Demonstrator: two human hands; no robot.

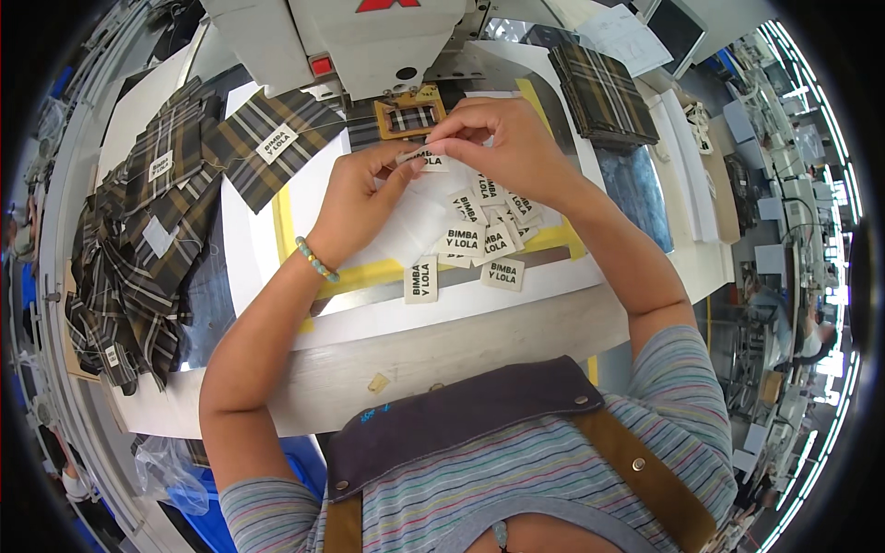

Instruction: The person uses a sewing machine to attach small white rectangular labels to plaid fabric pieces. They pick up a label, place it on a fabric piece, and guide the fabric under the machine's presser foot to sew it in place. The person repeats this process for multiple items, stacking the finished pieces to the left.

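Observation:
Both my hands meet in front of a sewing machine head [369, 46]. Between them is a small white fabric label [427, 161] with dark print. My left hand [359, 195] pinches its left side. The fingertips of my right hand [498, 143] are pressed together at the label's upper edge. Just beyond my fingers, a tan clamp frame [410, 118] with a rectangular opening lies over plaid cloth. Several loose labels [464, 240] are spread in an overlapping heap below my right hand.
On the left, a plaid piece with a label [263, 147] lies beside a heap of plaid cloth pieces [138, 249]. Folded plaid pieces [604, 97] are stacked at the far right. Paper sheets [625, 39] lie behind them. A blue bin [207, 516] stands below the table edge.

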